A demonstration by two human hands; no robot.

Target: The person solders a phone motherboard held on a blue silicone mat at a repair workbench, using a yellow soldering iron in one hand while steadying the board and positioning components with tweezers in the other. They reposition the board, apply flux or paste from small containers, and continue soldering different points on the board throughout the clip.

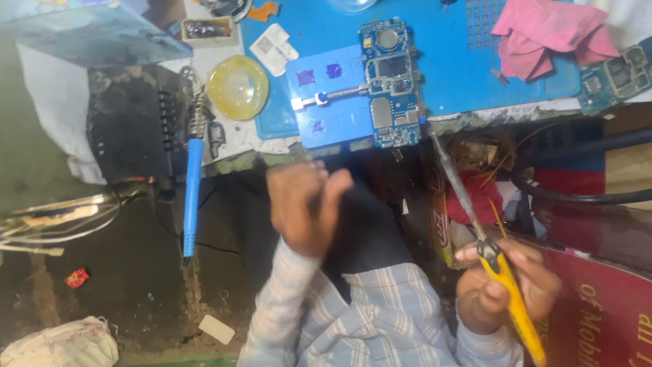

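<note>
Yellow iron (506, 285) clamped in my right hand (506, 289), left hand (305, 207) loosely curled on nothing; its tip may scratch the board (392, 85).

Circuit board (390, 81): blue, grey metal shields
Work mat (448, 61): blue
Cloth (550, 34): pink
Soldering iron (192, 190): blue handle
Screwdriver (506, 285): yellow handle, black collar
Sleeve (380, 312): pale blue-and-white plaid
Round dish (238, 87): translucent yellow

My left hand (305, 207) is smeared by motion blur, so I cannot tell its grip; the yellow tweezers' (511, 299) tail runs off the bottom edge, and the second circuit board (614, 76) is cropped at the right
</note>
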